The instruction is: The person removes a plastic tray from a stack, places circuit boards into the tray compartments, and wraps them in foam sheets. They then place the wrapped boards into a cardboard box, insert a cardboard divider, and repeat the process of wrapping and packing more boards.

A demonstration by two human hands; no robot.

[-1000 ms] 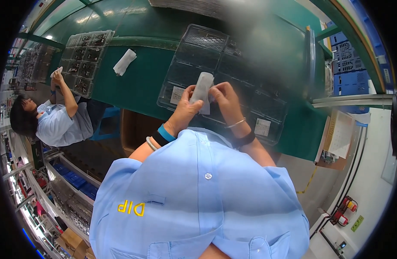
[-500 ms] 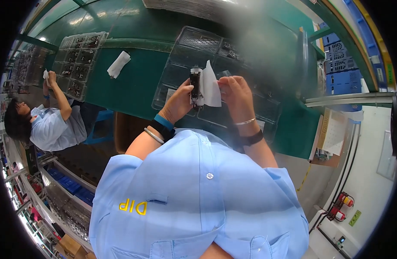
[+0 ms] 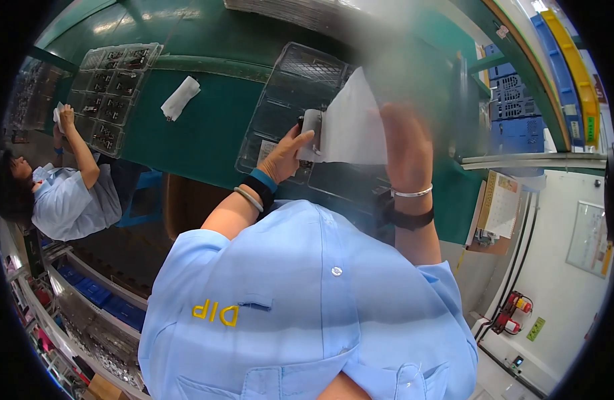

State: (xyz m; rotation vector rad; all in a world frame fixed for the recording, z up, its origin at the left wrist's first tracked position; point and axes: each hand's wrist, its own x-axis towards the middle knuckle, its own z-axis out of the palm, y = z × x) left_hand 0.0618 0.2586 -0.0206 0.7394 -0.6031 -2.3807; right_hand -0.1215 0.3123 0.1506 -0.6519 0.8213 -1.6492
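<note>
My left hand (image 3: 283, 157), with a blue wristband and a thin bracelet, grips a small grey-white part (image 3: 311, 123) between thumb and fingers. My right hand (image 3: 403, 143), blurred and wearing a bracelet and a black watch, holds a white sheet (image 3: 350, 123) that stretches from that part to its fingers. Both hands are raised above a clear plastic compartment tray (image 3: 300, 73) lying on the green table (image 3: 207, 127). The sheet hides part of the tray.
A co-worker in a light blue shirt (image 3: 67, 200) sits at the left, one hand up at another compartment tray (image 3: 113, 73). A crumpled white cloth (image 3: 180, 99) lies on the table. Blue crates (image 3: 513, 100) and a hanging paper pad (image 3: 500, 203) are at the right.
Both hands have lifted nearer the camera. The white sheet has spread out wider to the right of the part, with my right hand moving away from my left.
</note>
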